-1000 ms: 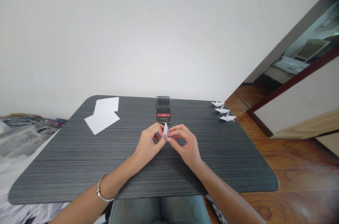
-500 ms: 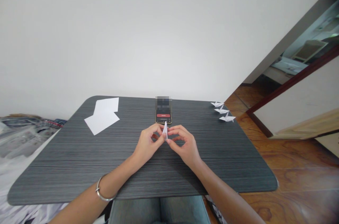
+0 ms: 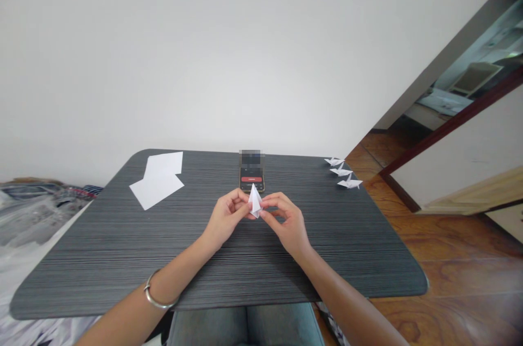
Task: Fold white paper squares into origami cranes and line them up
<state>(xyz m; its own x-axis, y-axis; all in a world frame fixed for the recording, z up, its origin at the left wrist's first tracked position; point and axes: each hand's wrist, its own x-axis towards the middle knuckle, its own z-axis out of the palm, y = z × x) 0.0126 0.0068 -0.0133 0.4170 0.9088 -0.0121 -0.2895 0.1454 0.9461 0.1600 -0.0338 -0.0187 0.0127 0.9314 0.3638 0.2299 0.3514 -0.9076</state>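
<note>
A small piece of folded white paper (image 3: pixel 255 201), pointed at the top, is held between my two hands just in front of the phone. My left hand (image 3: pixel 227 215) pinches its left side between thumb and fingers. On the other side, the fingertips and thumb of my right hand (image 3: pixel 286 222) are closed on its right edge. The paper shows creased flaps running down from its tip. Some of its lower part is hidden by my fingertips.
A phone (image 3: pixel 252 174) lies near the table's back edge. White paper sheets (image 3: pixel 159 188) overlap at the left of the dark table (image 3: pixel 163 248). Three folded paper cranes (image 3: pixel 342 171) stand in a row at the back right. A pale wall (image 3: pixel 245 62) rises behind.
The folded paper has turned and spread, so a wider face of it now shows instead of a narrow edge. My hands have stayed in nearly the same place.
</note>
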